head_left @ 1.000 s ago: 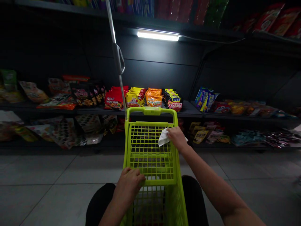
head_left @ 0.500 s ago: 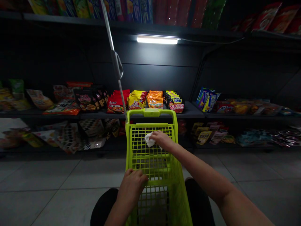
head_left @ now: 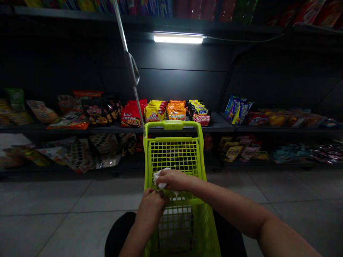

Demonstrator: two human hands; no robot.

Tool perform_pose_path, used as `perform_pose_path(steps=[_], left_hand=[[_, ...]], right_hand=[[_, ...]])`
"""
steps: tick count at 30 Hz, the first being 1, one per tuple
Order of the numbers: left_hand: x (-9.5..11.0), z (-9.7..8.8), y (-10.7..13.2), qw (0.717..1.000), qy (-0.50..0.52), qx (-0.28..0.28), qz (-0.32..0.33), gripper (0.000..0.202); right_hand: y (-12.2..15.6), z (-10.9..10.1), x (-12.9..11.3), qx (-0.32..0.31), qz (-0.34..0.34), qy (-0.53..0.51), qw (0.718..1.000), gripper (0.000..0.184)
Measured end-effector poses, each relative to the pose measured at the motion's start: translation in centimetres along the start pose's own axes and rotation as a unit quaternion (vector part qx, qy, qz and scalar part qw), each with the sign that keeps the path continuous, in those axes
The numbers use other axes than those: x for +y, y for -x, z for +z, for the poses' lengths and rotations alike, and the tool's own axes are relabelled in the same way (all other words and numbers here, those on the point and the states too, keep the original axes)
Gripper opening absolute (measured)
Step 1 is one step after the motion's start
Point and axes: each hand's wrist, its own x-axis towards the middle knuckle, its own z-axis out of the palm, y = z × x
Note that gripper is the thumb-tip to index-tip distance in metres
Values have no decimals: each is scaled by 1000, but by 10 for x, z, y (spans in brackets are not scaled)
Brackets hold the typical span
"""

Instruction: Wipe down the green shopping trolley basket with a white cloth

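Note:
A lime-green plastic shopping cart (head_left: 201, 153) stands between my knees, its handle end toward the shelves. My right hand (head_left: 175, 179) is closed on a crumpled white wipe (head_left: 162, 177) and presses it against the cart's grid panel (head_left: 174, 153), around the panel's lower part. Just below it, my left hand (head_left: 153, 205) has its fingers curled over the cart's near left rim, gripping it. The two hands are close together. Part of the wipe is hidden under my right fingers.
A metal pole (head_left: 132, 67) with a grey clip rises from the cart's left side. Ahead are dark shelves (head_left: 217, 123) with red, yellow, orange and black noodle packets (head_left: 176, 111) and other bagged snacks. A lit tube lamp (head_left: 178, 38) hangs under the upper shelf. Grey tiles (head_left: 107, 196) cover the floor.
My right hand has moved the wipe down and slightly left over the grid panel, closer to my left hand. My left hand keeps its hold on the rim. The view has tilted slightly downward.

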Motion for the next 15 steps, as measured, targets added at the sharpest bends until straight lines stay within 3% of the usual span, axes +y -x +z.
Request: perform_pose_path(steps=[2, 6, 8, 10, 15], left_hand=[[0, -1, -1, 1000, 2, -1, 1, 19], [-1, -3, -3, 1000, -2, 6, 1, 13], [0, -3, -4, 1000, -5, 8, 3, 13], [0, -1, -4, 1000, -1, 9, 6, 13], [2, 3, -2, 998, 45, 49, -9, 30]], right_hand=[[-1, -10, 12, 5, 17, 31, 999, 26], [-8, -36, 48, 85, 221, 113, 965, 25], [-12, -38, 53, 105, 284, 119, 946, 28], [-15, -32, 49, 82, 268, 101, 955, 32], [-10, -15, 37, -10, 129, 47, 990, 40]])
